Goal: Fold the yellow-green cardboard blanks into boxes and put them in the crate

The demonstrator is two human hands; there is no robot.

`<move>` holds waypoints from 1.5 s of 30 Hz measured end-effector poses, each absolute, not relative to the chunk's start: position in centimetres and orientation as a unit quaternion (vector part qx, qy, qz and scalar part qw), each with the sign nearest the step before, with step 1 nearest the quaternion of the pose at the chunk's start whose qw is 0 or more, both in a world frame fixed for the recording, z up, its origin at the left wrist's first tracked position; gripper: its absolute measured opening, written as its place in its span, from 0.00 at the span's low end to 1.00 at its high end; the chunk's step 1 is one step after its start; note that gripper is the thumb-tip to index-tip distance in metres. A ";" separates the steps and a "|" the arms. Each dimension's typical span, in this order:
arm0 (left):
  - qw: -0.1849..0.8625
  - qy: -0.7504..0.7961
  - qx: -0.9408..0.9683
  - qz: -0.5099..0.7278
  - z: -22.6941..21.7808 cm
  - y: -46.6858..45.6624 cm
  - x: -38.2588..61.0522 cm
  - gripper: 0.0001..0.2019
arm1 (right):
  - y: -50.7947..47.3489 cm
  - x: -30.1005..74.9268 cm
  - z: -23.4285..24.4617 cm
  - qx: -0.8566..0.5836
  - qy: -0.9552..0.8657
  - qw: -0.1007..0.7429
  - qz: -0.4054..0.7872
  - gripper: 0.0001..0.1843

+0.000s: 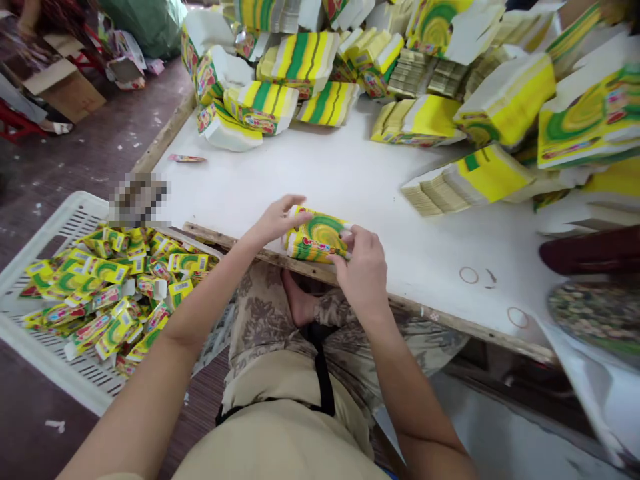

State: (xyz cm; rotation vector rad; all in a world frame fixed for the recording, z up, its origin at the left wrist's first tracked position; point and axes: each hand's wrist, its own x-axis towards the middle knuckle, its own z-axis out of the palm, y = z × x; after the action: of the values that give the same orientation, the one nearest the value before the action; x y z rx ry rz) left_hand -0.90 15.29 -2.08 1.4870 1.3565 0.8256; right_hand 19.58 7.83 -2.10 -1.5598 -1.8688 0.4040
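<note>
A small yellow and green printed carton (320,235) sits at the near edge of the white table (350,180). My left hand (275,219) lies against its left end, fingers curved over the top. Gripping its right end with closed fingers is my right hand (364,268). The carton is held between both hands, just above the table's wooden front rim.
A white plastic crate (50,227) on the floor at left holds several folded cartons (115,287). Stacks of flat yellow-green carton blanks (470,180) crowd the table's back and right. A dark object (593,250) and a patterned thing lie at the right edge.
</note>
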 end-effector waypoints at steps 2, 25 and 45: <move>0.347 0.569 0.575 0.475 -1.1 12.8 -0.9 0.25 | 7.7 19.9 -1.7 -0.599 -0.691 0.363 0.179 0.25; 0.499 0.442 0.384 0.639 -0.9 0.1 3.4 0.28 | 0.5 17.2 -2.8 -0.432 -0.655 0.448 0.429 0.10; 0.371 0.574 0.677 0.271 -0.8 -1.7 1.0 0.33 | -0.6 18.2 -3.4 -0.467 -0.602 0.495 0.419 0.37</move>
State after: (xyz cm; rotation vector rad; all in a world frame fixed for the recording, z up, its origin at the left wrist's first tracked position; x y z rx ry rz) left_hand 0.98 -1.71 -0.79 1.7363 1.4725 0.6960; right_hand 18.23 -0.64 -3.42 -1.1316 -1.4582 1.0162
